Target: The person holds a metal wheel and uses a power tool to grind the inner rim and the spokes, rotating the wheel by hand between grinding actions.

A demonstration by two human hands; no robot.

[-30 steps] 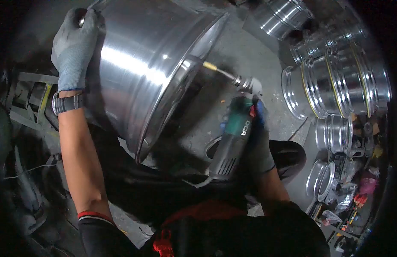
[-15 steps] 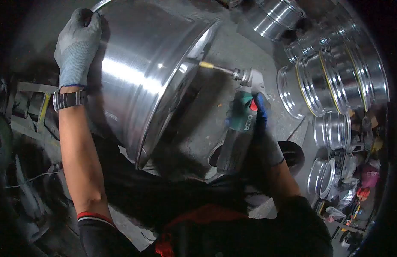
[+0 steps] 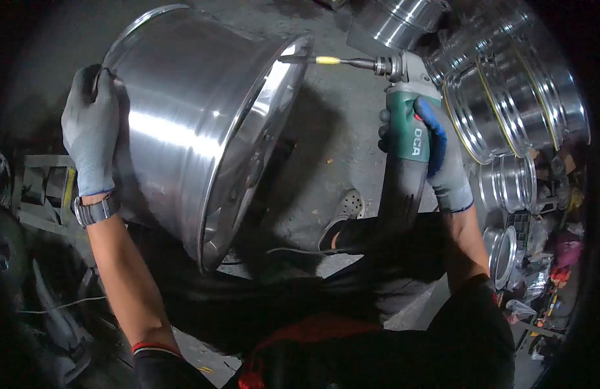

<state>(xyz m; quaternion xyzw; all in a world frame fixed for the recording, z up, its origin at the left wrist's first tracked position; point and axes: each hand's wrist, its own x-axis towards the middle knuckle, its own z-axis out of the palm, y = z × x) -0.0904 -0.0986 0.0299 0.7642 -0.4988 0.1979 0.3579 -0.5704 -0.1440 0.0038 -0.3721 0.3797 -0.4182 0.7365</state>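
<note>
A large polished metal wheel rim (image 3: pixel 173 107) lies on its side, tilted, its spoked face turned to the right. My left hand (image 3: pixel 92 123), in a grey glove, is closed on the rim's rear edge; some fingertips are hidden. In a grey and blue glove, my right hand (image 3: pixel 442 146) wraps round a green and black angle grinder (image 3: pixel 407 133) marked DCA. From the grinder's head a thin shaft with a yellow band (image 3: pixel 327 60) points left. Its dark tip (image 3: pixel 295 59) reaches the upper edge of the rim's face; whether it touches cannot be made out.
Several shiny wheel rims (image 3: pixel 501 97) stand in a row at the right, with another rim (image 3: pixel 403 23) at the top. Bags and small tools (image 3: pixel 540 279) clutter the lower right. A metal frame (image 3: pixel 44 188) stands at the left. My shoe (image 3: pixel 352 204) is on the grey floor.
The grinder has moved up and right in the view, its shaft now nearly level. The wheel rim and my left hand appear further left, and my shoe has come into sight.
</note>
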